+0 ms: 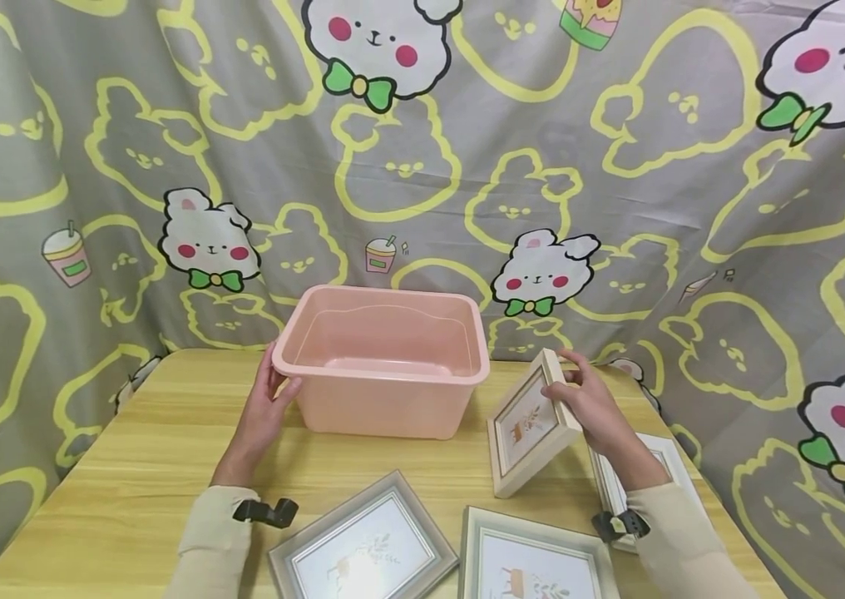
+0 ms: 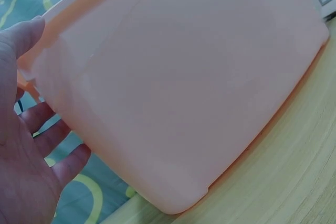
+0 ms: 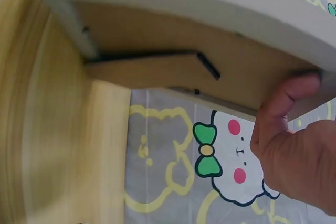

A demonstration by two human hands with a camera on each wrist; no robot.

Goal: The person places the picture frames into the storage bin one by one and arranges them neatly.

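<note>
A pink plastic bin (image 1: 381, 408) stands on the table, its inside bare. My left hand (image 1: 261, 412) holds the bin's left front corner, thumb at the front and fingers along the side below the rim, as the left wrist view confirms. To the right of the bin, a cream picture frame (image 1: 527, 428) with a plant-pot print leans tilted, lower edge low over the table; contact there is unclear. My right hand (image 1: 596, 408) grips its upper right edge. In the right wrist view the frame's brown backing shows, with its stand flap (image 3: 149, 72) partly out.
A grey picture frame (image 1: 284, 561) and a pale grey-green one (image 1: 471, 553) lie face up at the table's front. A white frame (image 1: 673, 462) lies at the right, partly under my right forearm. A patterned curtain (image 1: 422, 200) hangs behind the wooden table (image 1: 130, 466).
</note>
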